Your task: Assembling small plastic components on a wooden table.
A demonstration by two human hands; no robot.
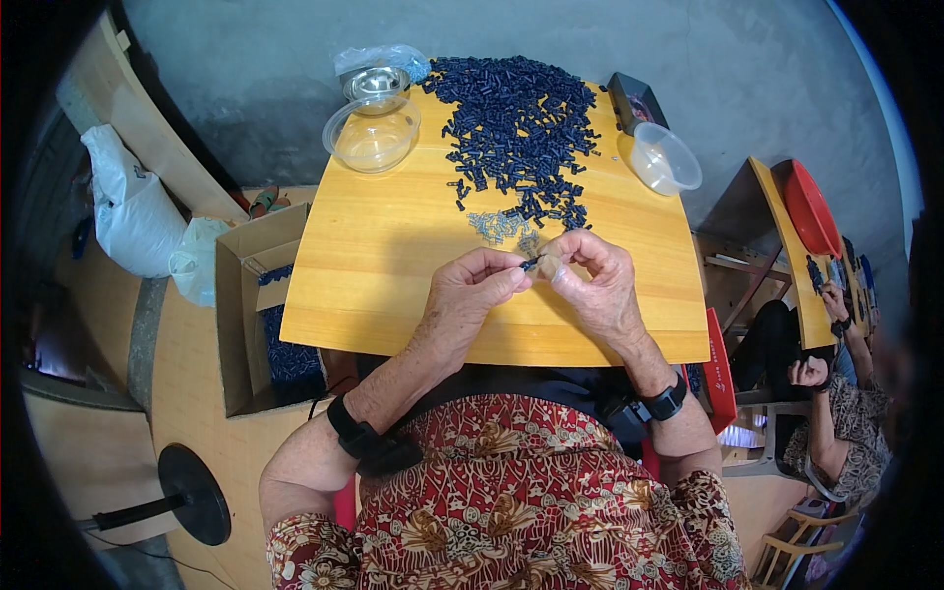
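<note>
White sack (128,206) standing far left, carton (228,324) holding dark parts beside the table (344,256). Clear bowl (374,143) sitting at the table's far left. Left hand (472,290) pinching a dark piece (531,264) between thumb and forefinger, above the near half of the table. Pale bits (497,227) lying just beyond, dark pile (521,118) spreading behind them. Right hand (602,285) bringing its fingertips to the piece's right end; cannot tell whether they're gripping. Tub (664,162) resting far right, another person (836,423) sitting beyond.
</note>
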